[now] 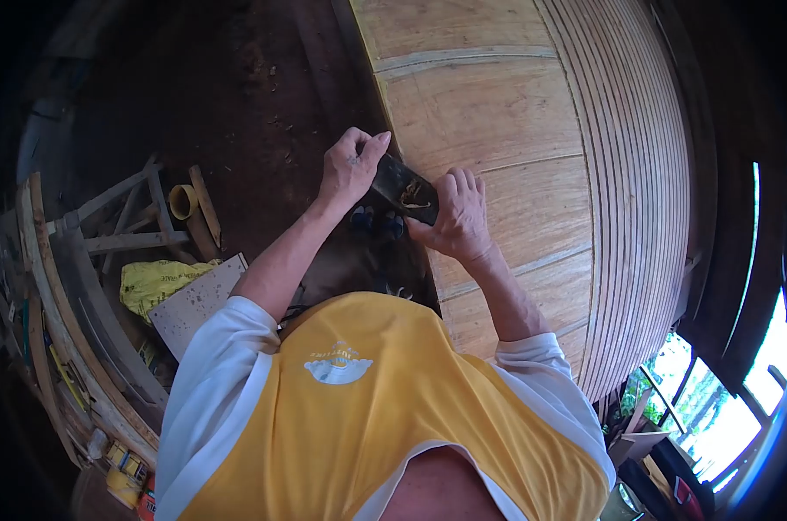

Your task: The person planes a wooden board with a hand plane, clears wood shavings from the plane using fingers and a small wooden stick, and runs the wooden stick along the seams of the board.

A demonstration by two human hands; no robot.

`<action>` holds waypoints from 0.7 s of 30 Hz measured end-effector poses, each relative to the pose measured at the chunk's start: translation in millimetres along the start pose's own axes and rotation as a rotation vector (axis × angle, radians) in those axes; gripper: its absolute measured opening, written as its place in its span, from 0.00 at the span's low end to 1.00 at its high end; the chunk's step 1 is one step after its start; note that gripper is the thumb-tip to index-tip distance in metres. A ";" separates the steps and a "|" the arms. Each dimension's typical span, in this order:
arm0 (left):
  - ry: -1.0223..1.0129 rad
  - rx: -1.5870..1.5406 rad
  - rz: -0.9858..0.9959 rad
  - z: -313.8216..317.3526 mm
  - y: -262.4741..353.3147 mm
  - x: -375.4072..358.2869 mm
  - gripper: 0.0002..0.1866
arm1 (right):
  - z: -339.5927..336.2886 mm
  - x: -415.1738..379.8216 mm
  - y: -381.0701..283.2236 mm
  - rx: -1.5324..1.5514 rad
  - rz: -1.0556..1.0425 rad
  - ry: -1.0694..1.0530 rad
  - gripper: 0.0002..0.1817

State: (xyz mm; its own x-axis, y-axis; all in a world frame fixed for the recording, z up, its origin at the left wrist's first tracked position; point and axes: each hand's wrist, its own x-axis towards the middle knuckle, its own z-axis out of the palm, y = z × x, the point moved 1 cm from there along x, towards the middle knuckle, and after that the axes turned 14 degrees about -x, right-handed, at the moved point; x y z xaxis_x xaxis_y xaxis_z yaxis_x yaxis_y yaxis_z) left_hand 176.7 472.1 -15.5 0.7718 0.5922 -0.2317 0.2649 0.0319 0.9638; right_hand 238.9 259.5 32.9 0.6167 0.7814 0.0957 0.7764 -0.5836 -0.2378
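A dark, block-shaped hand plane [404, 189] with curled shavings in its throat lies at the near-left edge of a large wooden panel [497, 113]. My left hand [352, 170] is closed round the plane's far-left end, thumb pointing toward the panel. At the other end, my right hand [459, 214] grips the plane, with its fingers bent over the end and the thumb below. The panel has broad, light-brown sections divided by grooves, and a strip of narrow parallel slats along its right side. The plane's underside is hidden.
To the left stand a wooden frame [124, 208], a yellow pipe [183, 201], a yellow sack [154, 282] and a speckled board [198, 300]. Long timber strips [55, 304] curve along the far left. Dark ground [263, 113] lies beside the panel.
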 end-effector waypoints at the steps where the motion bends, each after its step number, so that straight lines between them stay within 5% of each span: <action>1: 0.014 0.012 0.008 -0.6 3.3 3.7 0.27 | 0.6 5.2 1.6 0.013 -0.013 0.001 0.33; 8: 0.078 0.025 0.051 -21.7 22.1 154.9 0.31 | 31.9 130.4 16.4 -0.016 0.019 0.205 0.33; 16: -0.097 0.118 0.009 -10.3 6.2 39.2 0.26 | 7.8 34.9 6.2 0.032 0.011 -0.025 0.34; 21: 0.004 0.054 0.046 -27.0 22.2 148.5 0.29 | 28.1 137.9 15.4 -0.027 0.021 0.079 0.34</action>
State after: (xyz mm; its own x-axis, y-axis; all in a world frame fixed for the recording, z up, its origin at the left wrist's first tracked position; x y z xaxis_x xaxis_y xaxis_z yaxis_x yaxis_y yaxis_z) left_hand 281.6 582.5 -25.0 0.7812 0.5956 -0.1868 0.2604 -0.0389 0.9647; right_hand 332.3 364.5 15.3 0.6407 0.7492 0.1675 0.7655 -0.6066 -0.2148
